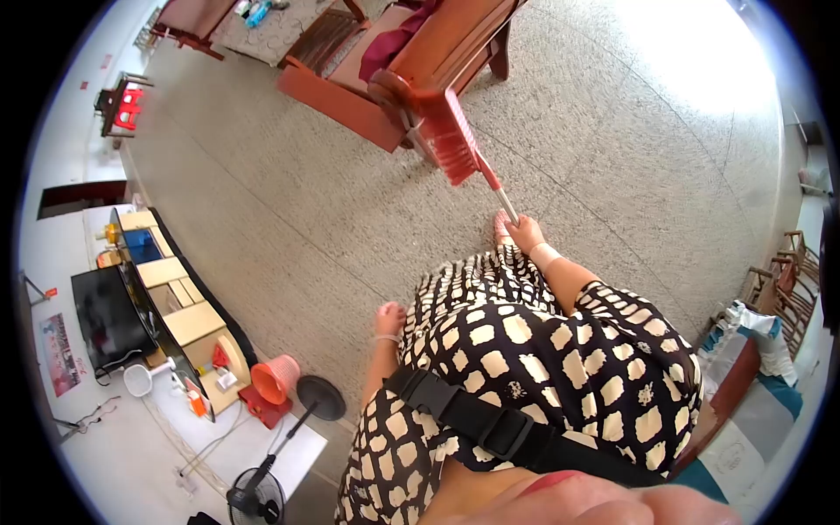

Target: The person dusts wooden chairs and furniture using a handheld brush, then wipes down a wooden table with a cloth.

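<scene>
The floor (262,175) is holding up a big wood chair (455,44). A red brush (453,149) is showing by its near end, can't tell if touching. R hand (526,234) is grasping the handle (500,192); L hand (390,319) is hanging, can't tell if it's gripping. Prob. brush is being used there; next move's prob. needing a tight hold.

Black-and-cream patterned garment (560,350), black buckled strap (468,414)
</scene>
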Motion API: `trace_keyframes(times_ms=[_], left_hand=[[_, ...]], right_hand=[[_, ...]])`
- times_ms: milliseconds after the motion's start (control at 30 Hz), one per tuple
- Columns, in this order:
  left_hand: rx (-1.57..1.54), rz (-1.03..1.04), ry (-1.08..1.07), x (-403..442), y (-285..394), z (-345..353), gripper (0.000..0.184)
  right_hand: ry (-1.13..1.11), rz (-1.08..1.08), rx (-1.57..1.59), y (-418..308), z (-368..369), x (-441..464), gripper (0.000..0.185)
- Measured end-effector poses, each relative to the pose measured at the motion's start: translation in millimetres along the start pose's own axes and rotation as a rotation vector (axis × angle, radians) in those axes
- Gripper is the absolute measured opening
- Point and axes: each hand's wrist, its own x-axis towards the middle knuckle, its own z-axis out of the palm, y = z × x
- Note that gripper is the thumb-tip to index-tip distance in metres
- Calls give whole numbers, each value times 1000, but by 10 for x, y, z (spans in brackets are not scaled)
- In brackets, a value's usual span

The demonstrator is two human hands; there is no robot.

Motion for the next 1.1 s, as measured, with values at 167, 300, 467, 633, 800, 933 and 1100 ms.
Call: trace_keyframes(times_ms=[167, 300, 467, 633, 800, 933, 1100], left_hand=[[261, 291, 110, 175, -593, 116, 29], [361, 115, 97, 41, -861, 52, 28], [400, 53, 82, 112, -793, 166, 27], [344, 52, 62, 85, -223, 472, 27], [76, 30, 46, 0, 968, 905, 26], [-70, 14, 134, 33, 1155, 913, 27], [-114, -151, 219, 12, 618, 727, 27]], right_hand=[[-209, 292, -188, 330, -53, 340, 36], [14, 308, -92, 351, -325, 504, 35], [637, 21, 160, -316, -975, 1332, 35], [878, -77, 351, -1209, -1770, 2017, 35], [573, 207, 236, -954, -1801, 2747, 31], [11, 491, 461, -541, -1682, 2350, 18], [18, 710, 318, 379, -528, 1927, 13]])
